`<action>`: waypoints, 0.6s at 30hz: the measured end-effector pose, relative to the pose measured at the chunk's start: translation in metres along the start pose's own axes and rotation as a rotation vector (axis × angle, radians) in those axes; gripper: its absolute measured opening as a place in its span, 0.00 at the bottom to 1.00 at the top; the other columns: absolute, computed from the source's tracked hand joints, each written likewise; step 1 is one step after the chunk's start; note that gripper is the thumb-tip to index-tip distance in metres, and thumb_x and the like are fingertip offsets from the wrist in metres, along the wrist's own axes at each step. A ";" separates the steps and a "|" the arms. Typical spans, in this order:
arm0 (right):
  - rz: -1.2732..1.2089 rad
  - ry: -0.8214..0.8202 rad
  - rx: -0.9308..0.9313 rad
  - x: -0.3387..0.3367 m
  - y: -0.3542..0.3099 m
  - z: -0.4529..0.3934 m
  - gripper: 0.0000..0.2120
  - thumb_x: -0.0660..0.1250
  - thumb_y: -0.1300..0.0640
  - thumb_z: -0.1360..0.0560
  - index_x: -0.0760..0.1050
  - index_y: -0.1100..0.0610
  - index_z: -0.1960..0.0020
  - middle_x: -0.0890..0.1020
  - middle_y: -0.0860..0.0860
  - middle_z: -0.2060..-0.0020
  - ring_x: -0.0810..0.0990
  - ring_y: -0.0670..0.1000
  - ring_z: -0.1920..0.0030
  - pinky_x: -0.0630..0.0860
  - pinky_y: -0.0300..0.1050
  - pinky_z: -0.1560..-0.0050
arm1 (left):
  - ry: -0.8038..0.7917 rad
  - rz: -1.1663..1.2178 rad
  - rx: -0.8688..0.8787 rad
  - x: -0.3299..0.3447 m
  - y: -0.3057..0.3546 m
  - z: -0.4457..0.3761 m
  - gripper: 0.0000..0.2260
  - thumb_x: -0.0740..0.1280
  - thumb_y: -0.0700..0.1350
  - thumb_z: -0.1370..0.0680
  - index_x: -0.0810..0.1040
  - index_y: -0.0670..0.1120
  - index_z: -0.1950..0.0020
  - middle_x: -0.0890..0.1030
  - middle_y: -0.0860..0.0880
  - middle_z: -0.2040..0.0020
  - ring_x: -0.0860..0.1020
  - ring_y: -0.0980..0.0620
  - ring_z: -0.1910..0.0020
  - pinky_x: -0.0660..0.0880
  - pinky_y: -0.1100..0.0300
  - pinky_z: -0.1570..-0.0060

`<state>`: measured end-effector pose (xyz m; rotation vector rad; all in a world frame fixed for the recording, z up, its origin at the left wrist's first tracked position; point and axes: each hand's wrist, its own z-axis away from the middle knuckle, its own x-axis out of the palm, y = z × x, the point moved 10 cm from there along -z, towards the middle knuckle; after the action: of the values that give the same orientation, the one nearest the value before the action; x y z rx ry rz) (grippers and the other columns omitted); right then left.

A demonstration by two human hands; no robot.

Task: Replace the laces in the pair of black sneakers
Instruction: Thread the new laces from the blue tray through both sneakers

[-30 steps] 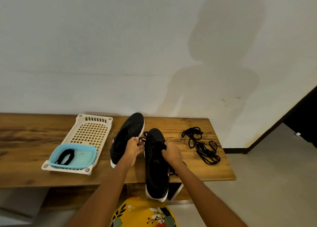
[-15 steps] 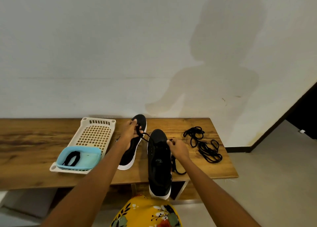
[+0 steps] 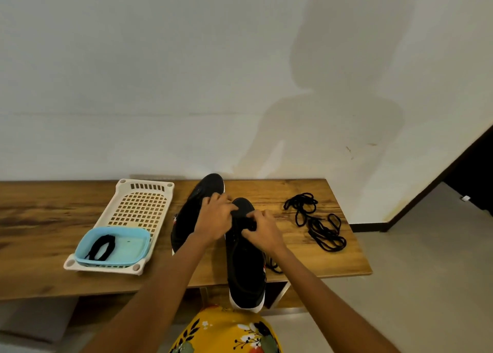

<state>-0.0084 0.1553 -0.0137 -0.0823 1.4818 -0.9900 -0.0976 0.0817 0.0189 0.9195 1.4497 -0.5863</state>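
Black canvas and a white sole are being shown by the nearer sneaker [image 3: 244, 267], which is being kept on the wooden table [image 3: 40, 219] with its heel hanging past the front edge and its toe pointing at the wall. Its lacing area near the toe is being worked by both hands: the left hand [image 3: 214, 220] is being held over the inner side with fingers curled, apparently pinching a black lace, and the right hand [image 3: 262, 232] is being held on the outer side with fingers likewise curled on the lace at the eyelets, though the lace itself is being mostly hidden by the fingers. A short loose length of lace [image 3: 273, 266] is being left trailing on the table just beside this shoe's right flank. The second sneaker [image 3: 192, 216] is being kept just to the left, angled, its toe nearest the wall and partly covered by the left hand. A tangled bundle of black laces [image 3: 316, 223] is being left on the table well to the right. At the left, a cream perforated tray [image 3: 141, 206] is being used as a base for a light blue bowl [image 3: 117, 243], in which a folded black lace [image 3: 102, 247] is being kept. Yellow floral clothing [image 3: 226, 334] is being seen at the bottom edge.
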 end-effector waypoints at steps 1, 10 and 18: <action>-0.023 -0.021 0.029 0.007 0.004 0.001 0.26 0.68 0.54 0.28 0.67 0.55 0.32 0.67 0.54 0.38 0.69 0.53 0.37 0.72 0.45 0.42 | -0.053 -0.019 0.052 0.005 0.011 -0.006 0.14 0.59 0.45 0.21 0.77 0.53 0.38 0.72 0.52 0.34 0.66 0.49 0.34 0.60 0.50 0.36; -0.717 0.109 0.337 0.011 0.069 0.023 0.13 0.60 0.70 0.26 0.72 0.56 0.46 0.79 0.51 0.53 0.78 0.57 0.51 0.76 0.54 0.51 | -0.424 -0.469 0.127 0.059 0.042 -0.021 0.11 0.63 0.46 0.22 0.76 0.49 0.40 0.76 0.47 0.39 0.66 0.44 0.34 0.61 0.51 0.34; -0.691 0.082 0.236 0.008 0.063 0.019 0.18 0.62 0.69 0.26 0.72 0.52 0.42 0.78 0.47 0.53 0.77 0.47 0.54 0.76 0.43 0.56 | -0.163 0.479 -0.086 0.026 0.025 -0.019 0.12 0.60 0.44 0.20 0.80 0.43 0.56 0.81 0.49 0.57 0.79 0.50 0.56 0.74 0.57 0.53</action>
<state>0.0373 0.1802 -0.0550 -0.4064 1.4211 -1.7336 -0.0862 0.1161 0.0004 1.0784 1.0492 -0.2330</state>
